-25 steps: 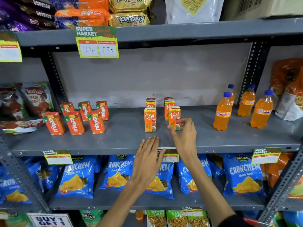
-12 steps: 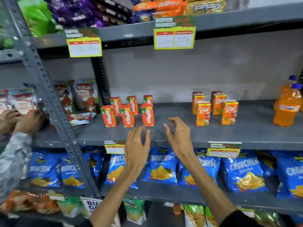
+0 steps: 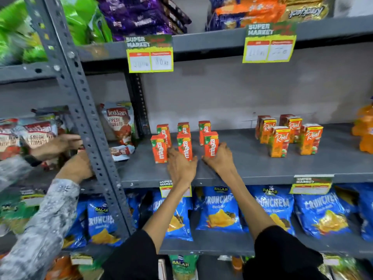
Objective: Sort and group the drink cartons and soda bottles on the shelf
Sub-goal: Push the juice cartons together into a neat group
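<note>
Several red-orange Maaza cartons (image 3: 158, 149) stand in two rows at the left of the grey middle shelf (image 3: 252, 166). My left hand (image 3: 180, 167) wraps the base of the middle front Maaza carton (image 3: 184, 144), fingers on its left, thumb on its right. My right hand (image 3: 220, 158) wraps the base of the right front Maaza carton (image 3: 211, 143). Further right, several orange Real cartons (image 3: 279, 141) stand as a separate group. Orange soda bottles (image 3: 365, 130) show blurred at the right edge.
A grey perforated post (image 3: 80, 102) stands at the left. Beyond it, another person's hands (image 3: 60, 143) in a patterned sleeve handle tomato pouches (image 3: 119, 122). Blue chip bags (image 3: 219, 211) fill the shelf below. Price tags (image 3: 150, 55) hang from the shelf above.
My view has swung left, so the bottles slid to the right edge. Both hands moved forward from the shelf's front edge onto the front row of Maaza cartons.
</note>
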### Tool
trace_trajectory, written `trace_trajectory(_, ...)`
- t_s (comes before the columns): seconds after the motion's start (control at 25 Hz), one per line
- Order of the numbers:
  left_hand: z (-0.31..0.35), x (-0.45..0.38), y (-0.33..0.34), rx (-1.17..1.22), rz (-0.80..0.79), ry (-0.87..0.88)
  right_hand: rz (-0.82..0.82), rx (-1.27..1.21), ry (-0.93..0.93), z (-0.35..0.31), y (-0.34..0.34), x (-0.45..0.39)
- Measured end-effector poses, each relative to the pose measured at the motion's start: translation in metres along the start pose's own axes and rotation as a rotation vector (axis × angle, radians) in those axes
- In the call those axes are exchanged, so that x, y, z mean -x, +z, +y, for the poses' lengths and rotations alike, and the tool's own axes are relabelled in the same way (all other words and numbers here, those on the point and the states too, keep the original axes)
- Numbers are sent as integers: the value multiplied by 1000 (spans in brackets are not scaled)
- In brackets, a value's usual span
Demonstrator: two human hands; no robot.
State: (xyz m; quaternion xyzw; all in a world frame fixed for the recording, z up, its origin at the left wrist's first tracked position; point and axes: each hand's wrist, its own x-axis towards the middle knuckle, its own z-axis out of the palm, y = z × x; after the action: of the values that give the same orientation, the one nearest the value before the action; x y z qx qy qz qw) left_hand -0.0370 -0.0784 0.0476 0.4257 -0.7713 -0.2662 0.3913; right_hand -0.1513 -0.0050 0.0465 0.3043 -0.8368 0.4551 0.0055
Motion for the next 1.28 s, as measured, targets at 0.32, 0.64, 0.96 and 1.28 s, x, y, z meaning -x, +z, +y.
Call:
trace_trajectory(0.32,-9,-1,2,-110,58,81,16,73,-21,-3,11,-1)
trace_trajectory(0.64,-10,-1,5,-156,61,94,35,124,-51,-1,13,1)
trace_trajectory(0.96,-1,24,0,13,196,228,65,-80,-80,9,-3,19)
trace_trajectory(1.28,87,100,68,170,92,448,277,-134,-217,84,-110,26)
